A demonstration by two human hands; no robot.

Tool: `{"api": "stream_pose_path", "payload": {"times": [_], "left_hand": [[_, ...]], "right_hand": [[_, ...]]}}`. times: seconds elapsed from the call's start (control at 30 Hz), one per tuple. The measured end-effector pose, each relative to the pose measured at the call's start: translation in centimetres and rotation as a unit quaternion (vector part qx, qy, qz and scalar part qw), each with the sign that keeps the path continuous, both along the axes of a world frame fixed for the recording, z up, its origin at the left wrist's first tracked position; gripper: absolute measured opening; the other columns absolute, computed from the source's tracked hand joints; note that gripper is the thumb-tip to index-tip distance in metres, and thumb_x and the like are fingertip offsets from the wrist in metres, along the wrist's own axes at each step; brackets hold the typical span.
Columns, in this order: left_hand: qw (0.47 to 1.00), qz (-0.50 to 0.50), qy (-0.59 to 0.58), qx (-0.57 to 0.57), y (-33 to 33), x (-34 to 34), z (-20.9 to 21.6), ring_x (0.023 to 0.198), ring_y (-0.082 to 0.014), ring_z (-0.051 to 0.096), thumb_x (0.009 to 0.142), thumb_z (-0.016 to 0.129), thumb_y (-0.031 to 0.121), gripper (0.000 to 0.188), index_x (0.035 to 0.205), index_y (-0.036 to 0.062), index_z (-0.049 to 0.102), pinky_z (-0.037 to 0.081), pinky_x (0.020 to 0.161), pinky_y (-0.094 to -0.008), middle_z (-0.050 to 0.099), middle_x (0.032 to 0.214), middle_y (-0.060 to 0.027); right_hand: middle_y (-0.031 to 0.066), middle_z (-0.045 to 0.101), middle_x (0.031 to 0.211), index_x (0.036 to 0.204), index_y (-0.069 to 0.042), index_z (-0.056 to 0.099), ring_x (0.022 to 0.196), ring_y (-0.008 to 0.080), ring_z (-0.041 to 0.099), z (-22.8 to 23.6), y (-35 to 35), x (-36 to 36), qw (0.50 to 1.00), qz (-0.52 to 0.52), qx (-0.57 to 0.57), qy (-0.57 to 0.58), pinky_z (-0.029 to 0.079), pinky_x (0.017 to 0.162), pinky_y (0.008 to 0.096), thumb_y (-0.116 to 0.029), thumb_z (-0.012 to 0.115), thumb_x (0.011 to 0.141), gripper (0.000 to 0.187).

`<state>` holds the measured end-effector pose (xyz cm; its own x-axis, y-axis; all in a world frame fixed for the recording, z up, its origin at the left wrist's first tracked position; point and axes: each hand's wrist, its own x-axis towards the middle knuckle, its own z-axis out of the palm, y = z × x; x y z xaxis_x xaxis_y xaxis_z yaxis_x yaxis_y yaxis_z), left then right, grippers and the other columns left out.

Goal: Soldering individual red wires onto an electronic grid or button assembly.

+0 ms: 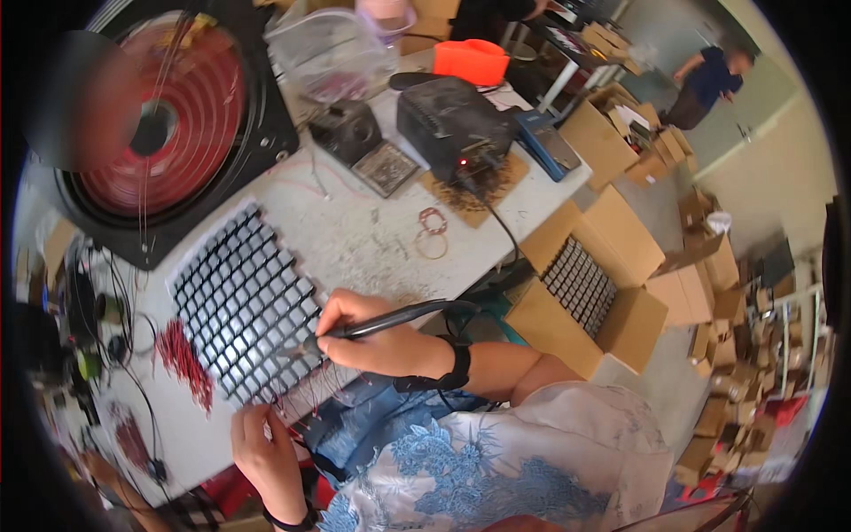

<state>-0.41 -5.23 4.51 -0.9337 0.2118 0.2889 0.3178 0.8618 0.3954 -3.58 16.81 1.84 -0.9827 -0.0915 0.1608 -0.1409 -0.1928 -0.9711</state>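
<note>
My right hand (372, 337) is closed around the black handle of a soldering iron (390, 319). Its tip end points down at the near right part of a grid of small, pale square pieces with dark gaps (248, 301), lying on the white table. Below the grid's near edge, my left hand (266, 452) has its fingers pinched together; what is between them is too small to make out. Several thin red wires (306, 399) run from that edge close to the left fingertips. A bundle of cut red wires (184, 363) lies against the grid's left side.
A large fan (151, 124) stands at the far left. Behind the grid are an iron stand (346, 129), a black soldering station (452, 120) with a red light, and a clear plastic tub (328, 53). An open carton (576, 284) holds more grids. Another person (705, 89) stands far right.
</note>
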Motion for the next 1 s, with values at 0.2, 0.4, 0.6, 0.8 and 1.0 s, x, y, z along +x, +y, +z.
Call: {"api": "stream_pose_path", "payload": {"times": [0.2,0.4,0.6,0.8,1.0], "left_hand": [[0.991,0.063,0.002,0.116,-2.0,0.1,-1.5,0.055,-0.0139,0.051,0.079,0.058,0.001,0.008,0.087,-0.0003,0.058,0.040,0.048,-0.0265,0.057,0.072,-0.0064],[0.975,0.118,-0.174,0.071,-1.1,-1.3,0.0,0.079,-0.0199,0.058,0.081,0.062,0.022,0.023,0.097,0.0054,0.065,0.046,0.068,-0.0280,0.065,0.084,-0.0116],[0.975,0.077,-0.057,0.200,0.3,-0.5,-0.9,0.070,-0.0256,0.056,0.076,0.063,0.005,0.009,0.080,-0.0020,0.061,0.043,0.064,-0.0334,0.059,0.076,-0.0124],[0.984,0.068,0.043,0.157,0.4,-1.5,-2.1,0.086,-0.0266,0.049,0.067,0.066,0.007,0.008,0.074,0.0059,0.062,0.037,0.075,-0.0361,0.057,0.080,-0.0061],[0.980,0.089,0.043,0.173,1.1,-1.5,-2.5,0.093,-0.0244,0.042,0.063,0.068,0.005,0.010,0.070,0.0077,0.061,0.033,0.084,-0.0354,0.055,0.084,-0.0024]], "right_hand": [[0.0018,0.056,0.068,0.084,-0.003,0.052,0.059,0.0057,0.051,0.3,-0.1,0.2,0.999,-0.032,0.022,0.023,0.040,0.051,0.0228,-0.009,0.061,0.076,0.014],[0.0030,0.056,0.069,0.081,-0.002,0.051,0.059,0.0065,0.052,0.7,-0.1,0.2,0.999,-0.018,0.022,0.021,0.042,0.052,0.0240,-0.007,0.058,0.076,0.010],[0.0028,0.055,0.068,0.080,-0.005,0.053,0.062,0.0077,0.053,-0.3,-0.4,0.2,0.991,-0.061,0.118,0.029,0.043,0.055,0.0243,-0.009,0.059,0.080,0.007],[0.0096,0.058,0.084,0.088,0.000,0.051,0.069,0.0074,0.052,0.1,-0.3,0.1,0.996,-0.055,0.036,-0.065,0.044,0.070,0.0230,-0.003,0.058,0.078,0.012],[0.0003,0.045,0.066,0.083,-0.002,0.047,0.057,0.0035,0.042,0.5,-0.1,0.1,0.997,-0.045,0.044,-0.044,0.042,0.093,0.0434,-0.001,0.052,0.076,0.008]]}}
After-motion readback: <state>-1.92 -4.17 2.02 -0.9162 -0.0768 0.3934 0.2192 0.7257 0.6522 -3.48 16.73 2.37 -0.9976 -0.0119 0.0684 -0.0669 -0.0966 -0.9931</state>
